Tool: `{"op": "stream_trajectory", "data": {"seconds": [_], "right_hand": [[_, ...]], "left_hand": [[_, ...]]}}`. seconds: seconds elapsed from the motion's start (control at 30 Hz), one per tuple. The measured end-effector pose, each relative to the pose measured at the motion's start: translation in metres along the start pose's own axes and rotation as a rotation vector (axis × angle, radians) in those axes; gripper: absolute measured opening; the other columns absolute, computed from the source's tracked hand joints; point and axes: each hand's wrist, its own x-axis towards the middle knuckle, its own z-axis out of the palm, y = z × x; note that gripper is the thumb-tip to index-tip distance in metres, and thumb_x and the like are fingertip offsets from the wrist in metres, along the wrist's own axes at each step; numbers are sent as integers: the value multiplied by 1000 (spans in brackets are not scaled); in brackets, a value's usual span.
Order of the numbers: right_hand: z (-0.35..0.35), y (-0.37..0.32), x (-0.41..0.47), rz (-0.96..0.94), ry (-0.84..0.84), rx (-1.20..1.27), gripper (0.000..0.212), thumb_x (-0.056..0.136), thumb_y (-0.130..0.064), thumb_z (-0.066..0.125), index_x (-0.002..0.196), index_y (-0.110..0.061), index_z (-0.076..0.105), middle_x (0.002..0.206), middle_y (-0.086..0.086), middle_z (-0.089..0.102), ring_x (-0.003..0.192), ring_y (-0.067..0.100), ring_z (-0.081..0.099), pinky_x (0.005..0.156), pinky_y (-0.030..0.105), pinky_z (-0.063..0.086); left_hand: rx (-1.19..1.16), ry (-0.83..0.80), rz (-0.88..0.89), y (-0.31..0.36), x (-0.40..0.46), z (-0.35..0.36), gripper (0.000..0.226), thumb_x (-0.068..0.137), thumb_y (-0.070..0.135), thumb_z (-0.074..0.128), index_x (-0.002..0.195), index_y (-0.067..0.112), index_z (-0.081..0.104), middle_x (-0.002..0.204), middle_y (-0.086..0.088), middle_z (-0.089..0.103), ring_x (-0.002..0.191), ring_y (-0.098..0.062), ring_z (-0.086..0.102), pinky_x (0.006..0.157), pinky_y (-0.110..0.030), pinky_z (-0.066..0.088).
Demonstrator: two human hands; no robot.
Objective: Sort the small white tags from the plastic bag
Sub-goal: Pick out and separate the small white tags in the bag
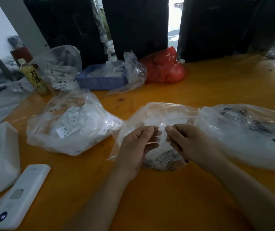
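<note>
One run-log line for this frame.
left hand: pinches clear bag | right hand: pinches same bag | tags: none out yet

A yellow-labelled plastic drink bottle (34, 77) stands beside a blue plastic basket (100, 80); a crumpled red plastic bag (165, 68) lies behind, a white rectangular power bank (19, 195) nearer.

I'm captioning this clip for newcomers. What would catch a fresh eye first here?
Two hands, left hand and right hand, pinch a clear plastic bag at the centre of the orange table. Behind it sit a bright red bag and a blue tray.
</note>
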Motion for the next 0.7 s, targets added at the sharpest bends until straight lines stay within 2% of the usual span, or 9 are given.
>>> {"op": "stream_trajectory", "data": {"seconds": [0.07,0.17,0.27,0.33,0.4,0.47,0.57,0.63,0.7], "right_hand": [[3,1,0,-43,17,-103,42,95,-54,48,78,-19,64,53,-7,53,42,4,42,44,21,36],[7,3,0,-77,31,-140,43,97,-54,45,77,-20,64,52,-7,54,42,4,42,43,21,36],[4,4,1,-35,87,71,53,99,-57,40,79,-15,65,56,-4,53,44,11,40,42,26,32],[2,4,1,2,76,207,57,99,-62,37,90,-15,68,67,-1,57,47,12,41,41,25,32],[3,3,1,-12,30,62,52,90,-69,43,101,-25,68,76,-11,62,50,6,49,45,19,38],[8,3,0,-47,-18,-144,43,81,-67,57,101,-30,67,82,-19,65,55,2,55,50,17,44],[11,6,1,-87,28,-179,16,92,-46,62,92,-30,66,73,-20,65,50,1,53,48,16,42],[10,9,2,-82,92,-96,12,98,-37,60,90,-28,64,60,-19,60,43,3,45,43,15,36],[8,8,2,-88,123,-59,15,98,-38,58,89,-27,63,56,-15,58,43,7,42,42,19,35]], "left_hand": [[59,-42,-9,0,-2,-1,40,86,56,74,109,25,81,107,-4,79,99,-16,74,88,-31,60],[122,-22,15,-3,-3,0,24,83,45,86,97,26,83,98,-6,80,90,-16,75,85,-29,60],[-43,0,-19,-2,-2,0,10,82,29,79,89,22,83,98,-10,80,86,-16,74,81,-27,60],[-139,15,-34,0,-1,-2,6,82,24,77,84,23,83,96,-9,79,86,-15,74,80,-26,60],[-152,19,-35,1,0,-2,6,80,26,78,83,24,83,95,-7,79,89,-16,75,82,-27,61],[-121,29,-28,1,0,-1,14,73,34,83,83,24,83,96,-6,79,93,-18,75,86,-29,60],[-108,37,-30,1,-2,2,22,66,41,85,81,26,83,94,-4,79,91,-15,74,83,-25,59],[-102,2,-39,1,-2,2,14,73,36,84,82,25,82,96,-5,78,90,-15,74,82,-25,59],[-75,-23,-52,0,-2,1,10,85,26,86,87,20,79,99,-8,78,92,-18,74,82,-26,59]]}}
